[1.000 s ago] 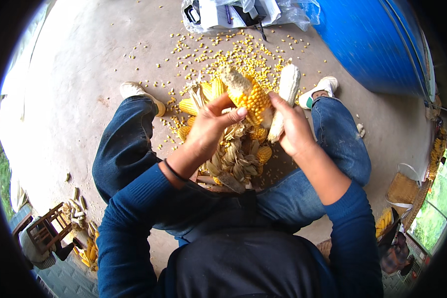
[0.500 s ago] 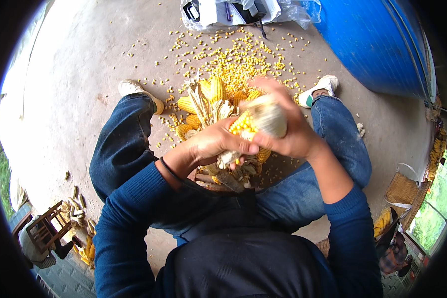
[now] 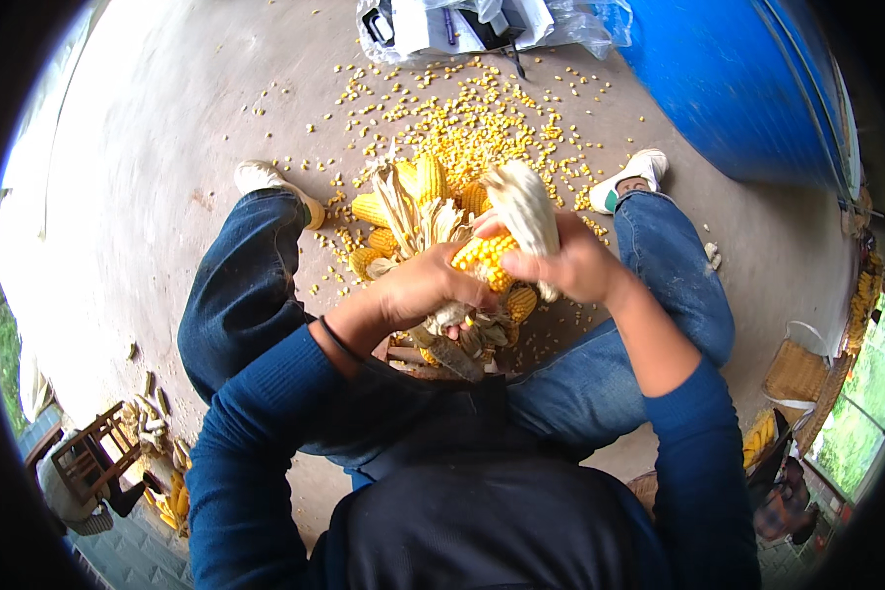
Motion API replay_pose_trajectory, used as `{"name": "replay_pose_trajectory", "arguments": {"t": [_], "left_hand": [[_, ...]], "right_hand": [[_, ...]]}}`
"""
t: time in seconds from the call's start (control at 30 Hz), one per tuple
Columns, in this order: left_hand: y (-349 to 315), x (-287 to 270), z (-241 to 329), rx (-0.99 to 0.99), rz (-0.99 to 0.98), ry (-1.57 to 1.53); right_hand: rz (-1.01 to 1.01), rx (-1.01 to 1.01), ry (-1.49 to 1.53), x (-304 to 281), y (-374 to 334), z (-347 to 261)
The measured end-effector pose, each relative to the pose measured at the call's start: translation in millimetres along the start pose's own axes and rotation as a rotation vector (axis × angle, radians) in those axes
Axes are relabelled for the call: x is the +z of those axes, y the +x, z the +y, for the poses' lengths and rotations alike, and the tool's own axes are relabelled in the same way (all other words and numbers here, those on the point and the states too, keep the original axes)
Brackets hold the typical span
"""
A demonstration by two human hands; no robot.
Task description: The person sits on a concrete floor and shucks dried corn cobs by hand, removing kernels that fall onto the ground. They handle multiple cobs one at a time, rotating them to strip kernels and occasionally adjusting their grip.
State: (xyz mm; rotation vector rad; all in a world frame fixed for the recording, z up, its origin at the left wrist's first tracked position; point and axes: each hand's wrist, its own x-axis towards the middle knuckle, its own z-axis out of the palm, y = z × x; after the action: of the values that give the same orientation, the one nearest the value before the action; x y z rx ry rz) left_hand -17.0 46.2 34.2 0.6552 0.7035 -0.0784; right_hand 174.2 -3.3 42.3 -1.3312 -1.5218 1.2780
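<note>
My left hand is closed around a yellow ear of corn, its kernels showing between my two hands. My right hand grips a pale, whitish corncob that stands up at a slant against the ear. The right thumb presses on the kernels. Below the hands, between my knees, lies a heap of corn ears with dry husks. Loose kernels are scattered over the floor beyond the heap.
A big blue barrel lies at the upper right. Clear plastic with papers and dark items is at the top. At lower left are a wooden chair and cobs. A woven basket stands at right.
The corncob in my right hand, blurred before, now stands more upright and sharper. My right fingers have drawn back toward me. My left hand keeps its hold on the ear.
</note>
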Motion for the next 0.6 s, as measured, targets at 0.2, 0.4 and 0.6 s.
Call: {"name": "replay_pose_trajectory", "arguments": {"t": [0.2, 0.4, 0.6], "left_hand": [[-1.0, 11.7, 3.1, 0.014, 0.155, 0.131], [22.1, 8.7, -34.8, 0.008, 0.338, 0.754], [-5.8, 12.6, 6.0, 0.063, -0.005, 0.065]], "right_hand": [[0.279, -0.121, -0.122, 35.1, 3.3, 31.9], [0.278, 0.528, 0.214, 42.2, 2.4, 64.6], [0.282, 0.302, 0.793, -21.0, 2.9, 9.4]]}}
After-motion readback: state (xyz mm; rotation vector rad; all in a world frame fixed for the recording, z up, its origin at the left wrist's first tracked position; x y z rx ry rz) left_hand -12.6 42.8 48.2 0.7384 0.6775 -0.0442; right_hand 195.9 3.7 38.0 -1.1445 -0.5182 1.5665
